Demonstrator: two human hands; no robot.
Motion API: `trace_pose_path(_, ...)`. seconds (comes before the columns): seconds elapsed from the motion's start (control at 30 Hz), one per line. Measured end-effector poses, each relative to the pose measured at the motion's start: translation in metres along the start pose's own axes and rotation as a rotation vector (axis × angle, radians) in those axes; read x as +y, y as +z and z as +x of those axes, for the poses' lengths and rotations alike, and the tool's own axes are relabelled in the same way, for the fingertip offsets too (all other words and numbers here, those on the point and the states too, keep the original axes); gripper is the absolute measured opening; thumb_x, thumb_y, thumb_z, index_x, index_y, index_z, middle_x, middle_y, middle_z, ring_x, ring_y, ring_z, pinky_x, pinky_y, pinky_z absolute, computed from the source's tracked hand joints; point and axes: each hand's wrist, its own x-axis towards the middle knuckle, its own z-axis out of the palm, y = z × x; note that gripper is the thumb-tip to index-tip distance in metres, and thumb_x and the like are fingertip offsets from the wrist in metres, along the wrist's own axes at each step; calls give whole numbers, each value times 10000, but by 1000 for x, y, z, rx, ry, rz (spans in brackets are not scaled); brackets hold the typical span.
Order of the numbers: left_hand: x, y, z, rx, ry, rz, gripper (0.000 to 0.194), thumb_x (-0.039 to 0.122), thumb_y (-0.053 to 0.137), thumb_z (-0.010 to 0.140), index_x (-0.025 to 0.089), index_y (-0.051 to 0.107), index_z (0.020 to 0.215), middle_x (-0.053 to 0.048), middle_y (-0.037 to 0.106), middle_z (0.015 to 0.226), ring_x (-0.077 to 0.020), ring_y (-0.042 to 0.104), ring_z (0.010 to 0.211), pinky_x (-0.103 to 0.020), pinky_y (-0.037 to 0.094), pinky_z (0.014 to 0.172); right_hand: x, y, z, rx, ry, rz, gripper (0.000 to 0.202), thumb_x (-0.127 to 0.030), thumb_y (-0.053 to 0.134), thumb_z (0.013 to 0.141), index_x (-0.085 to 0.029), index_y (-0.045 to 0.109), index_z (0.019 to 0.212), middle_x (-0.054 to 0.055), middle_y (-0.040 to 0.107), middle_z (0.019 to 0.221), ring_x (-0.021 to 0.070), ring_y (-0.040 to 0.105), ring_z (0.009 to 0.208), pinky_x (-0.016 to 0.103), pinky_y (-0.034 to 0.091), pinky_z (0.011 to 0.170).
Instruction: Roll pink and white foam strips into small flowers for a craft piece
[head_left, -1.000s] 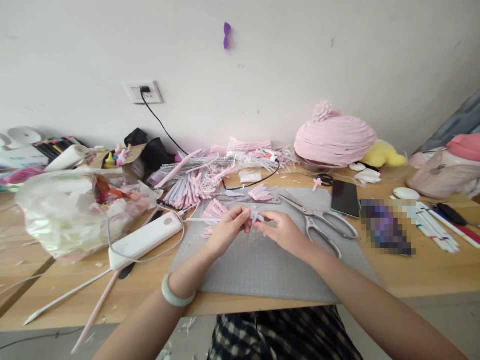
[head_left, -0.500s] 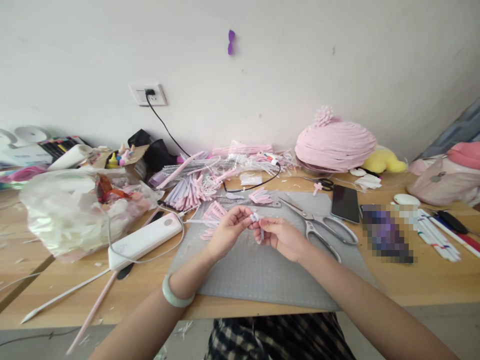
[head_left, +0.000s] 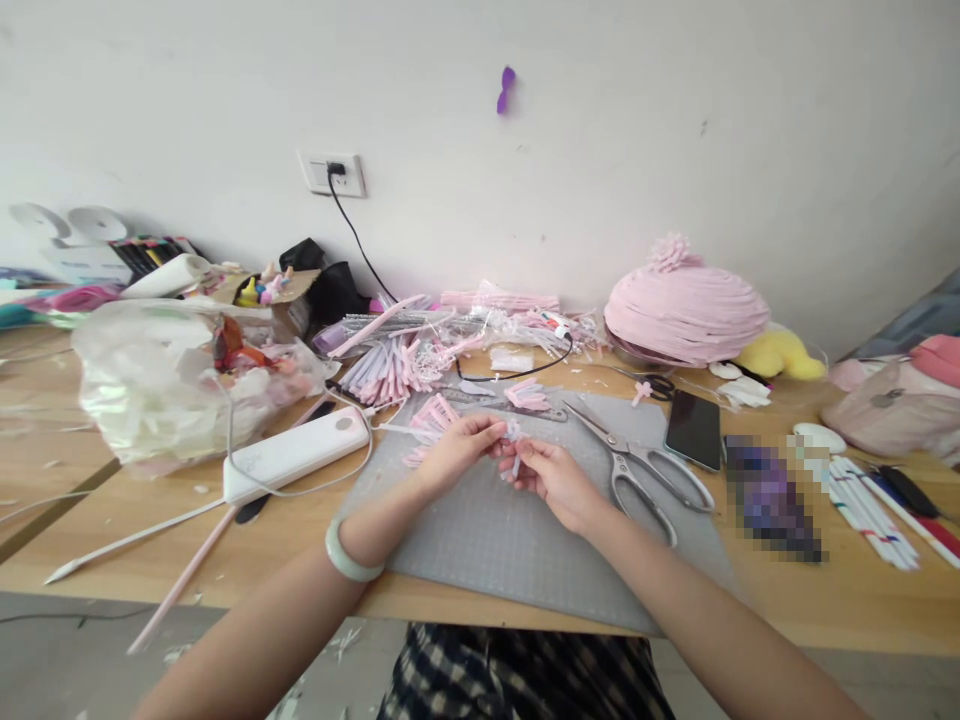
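My left hand (head_left: 466, 447) and my right hand (head_left: 553, 480) meet above the grey cutting mat (head_left: 480, 560). Between their fingertips is a small, pale lilac bent piece of pipe cleaner (head_left: 513, 432), pinched from both sides and partly covered by the fingers. A short pale end hangs below it near my right fingers. Just beyond my hands lie short pink and lilac pipe cleaner pieces (head_left: 529, 395), with more pink ones (head_left: 435, 415) beside my left hand. Large metal scissors (head_left: 637, 460) lie spread on the mat, right of my right hand.
A white power bank-like box (head_left: 296, 455) with cables and a plastic bag (head_left: 150, 390) occupy the left. Pipe cleaner bundles (head_left: 382, 370) lie at the back. To the right are a pink fuzzy dome (head_left: 686, 310), a phone (head_left: 693, 430) and white pens (head_left: 874, 515).
The camera view has turned slightly, moving the background to the right. Both hands still hold the small lilac piece, with the left fingers now more closed over it.
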Motion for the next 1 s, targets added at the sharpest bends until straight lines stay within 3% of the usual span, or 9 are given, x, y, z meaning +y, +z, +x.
trace_pose_path(0.27,1,8,-5,-24,-21,-175,282,375,690,642,129,556,675,24,531,568,-76,456,519,-218,340,532,-1,-4,1,-181,237,345,155,-274,609,801,-130,593,747,1,593,634,45,507,489,167,392,486)
trace_pose_path(0.43,0,9,-5,4,-40,-183,307,429,612,715,136,528,678,9,548,584,-94,496,544,-233,376,567,-1,-4,5,-127,306,437,153,-232,562,840,-118,597,744,2,577,628,22,481,466,130,370,446)
trace_pose_path(0.63,-4,8,-1,8,-16,-77,366,503,592,707,148,504,717,24,549,589,-89,494,532,-236,389,567,1,-3,5,-84,206,325,181,-270,613,799,-114,601,708,0,581,601,25,490,465,135,401,463)
trace_pose_path(0.77,-4,4,0,-3,16,73,337,478,587,717,157,490,689,50,499,555,-79,447,490,-228,363,532,-1,-2,1,-74,158,78,282,-398,630,755,-116,620,745,27,627,666,51,547,502,159,420,473)
trace_pose_path(0.9,1,2,-2,19,79,267,359,485,550,739,163,473,600,50,451,522,-86,413,504,-226,335,529,-7,-3,1,77,-43,-207,336,-469,663,670,-142,594,704,-25,576,583,63,513,461,183,395,443)
trace_pose_path(1.0,2,4,-4,11,71,323,365,490,525,754,164,470,599,49,439,526,-90,408,520,-227,332,537,-9,-6,3,125,-163,-266,324,-443,700,614,-151,571,668,-59,517,523,61,475,455,193,389,459)
